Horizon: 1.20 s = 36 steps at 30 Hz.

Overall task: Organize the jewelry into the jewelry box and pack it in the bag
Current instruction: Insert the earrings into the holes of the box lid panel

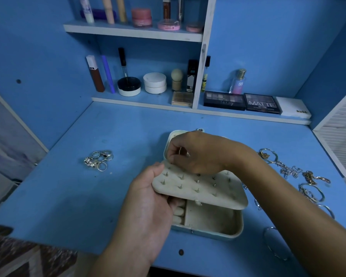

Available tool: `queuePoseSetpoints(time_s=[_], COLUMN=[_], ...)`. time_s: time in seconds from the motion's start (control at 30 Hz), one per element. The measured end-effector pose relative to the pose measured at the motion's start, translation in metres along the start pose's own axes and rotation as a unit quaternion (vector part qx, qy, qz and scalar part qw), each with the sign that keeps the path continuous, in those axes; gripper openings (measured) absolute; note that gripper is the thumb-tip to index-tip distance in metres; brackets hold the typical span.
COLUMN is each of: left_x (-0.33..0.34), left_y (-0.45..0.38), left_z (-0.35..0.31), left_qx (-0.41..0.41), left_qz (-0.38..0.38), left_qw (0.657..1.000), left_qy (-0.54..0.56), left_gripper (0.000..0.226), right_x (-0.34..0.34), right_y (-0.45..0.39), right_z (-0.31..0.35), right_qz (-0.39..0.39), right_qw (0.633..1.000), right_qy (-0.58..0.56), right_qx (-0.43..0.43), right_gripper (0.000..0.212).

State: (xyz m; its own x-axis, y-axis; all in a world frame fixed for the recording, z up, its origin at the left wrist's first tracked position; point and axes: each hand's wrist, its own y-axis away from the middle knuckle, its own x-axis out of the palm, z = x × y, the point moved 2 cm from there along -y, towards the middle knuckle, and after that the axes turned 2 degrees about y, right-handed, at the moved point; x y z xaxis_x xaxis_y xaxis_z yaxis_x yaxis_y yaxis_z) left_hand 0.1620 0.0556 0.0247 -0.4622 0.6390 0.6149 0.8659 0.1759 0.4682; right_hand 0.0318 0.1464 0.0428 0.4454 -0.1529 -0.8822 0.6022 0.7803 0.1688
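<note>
1. Reaching in from 6 o'clock, the left hand (148,206) is lying palm down with the wrist low; its thumb is pressing on top of the earring panel (200,188) and its fingers are curling under it, so the hand is clamped on the panel's left edge.
2. Coming in from 4 o'clock, the right hand (198,154) is arching over the panel's far edge, forearm crossing the desk (128,136); its thumb and forefinger are pinched together on a thin earring (179,151).
3. Sitting at the centre of the desk, the jewelry box (218,226) is open, and the panel is being held tilted above its tray.
4. Lying at 9 o'clock from the box, well apart, is a pile of rings (98,159).
5. Spreading at 3 o'clock from the box are chains and bangles (300,176).
</note>
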Motion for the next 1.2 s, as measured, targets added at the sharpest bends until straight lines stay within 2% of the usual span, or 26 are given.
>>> queuePoseSetpoints(time_s=[0.13, 0.27, 0.4, 0.53, 0.77, 0.93, 1.2], left_x=[-0.001, -0.001, -0.001, -0.004, -0.003, -0.004, -0.005], left_y=[0.001, 0.001, 0.002, 0.0, 0.001, 0.002, 0.001], left_z=[0.003, 0.003, 0.002, 0.005, 0.004, 0.006, 0.006], left_qx=[-0.011, -0.013, -0.014, -0.02, -0.027, -0.026, -0.025], left_qz=[-0.039, -0.06, -0.052, -0.066, -0.072, -0.072, -0.058], left_qw=[0.998, 0.995, 0.995, 0.993, 0.991, 0.992, 0.993], left_qy=[0.039, 0.072, 0.09, 0.096, 0.111, 0.1, 0.102], left_gripper=[0.03, 0.038, 0.039, 0.043, 0.039, 0.038, 0.04], right_x=[-0.003, -0.009, -0.02, -0.025, -0.027, -0.028, -0.025], right_y=[-0.001, -0.007, -0.027, -0.058, -0.094, -0.104, -0.108], right_z=[0.0, -0.011, -0.039, -0.075, -0.095, -0.092, -0.08], right_qz=[-0.001, -0.034, -0.159, -0.249, -0.233, -0.189, -0.17], right_qw=[0.999, 0.995, 0.984, 0.963, 0.948, 0.938, 0.895], right_qy=[-0.038, -0.088, -0.065, 0.032, 0.175, 0.254, 0.368], right_qx=[-0.005, 0.01, 0.049, 0.1, 0.128, 0.14, 0.184], right_gripper=[0.01, 0.01, 0.013, 0.016, 0.03, 0.031, 0.032])
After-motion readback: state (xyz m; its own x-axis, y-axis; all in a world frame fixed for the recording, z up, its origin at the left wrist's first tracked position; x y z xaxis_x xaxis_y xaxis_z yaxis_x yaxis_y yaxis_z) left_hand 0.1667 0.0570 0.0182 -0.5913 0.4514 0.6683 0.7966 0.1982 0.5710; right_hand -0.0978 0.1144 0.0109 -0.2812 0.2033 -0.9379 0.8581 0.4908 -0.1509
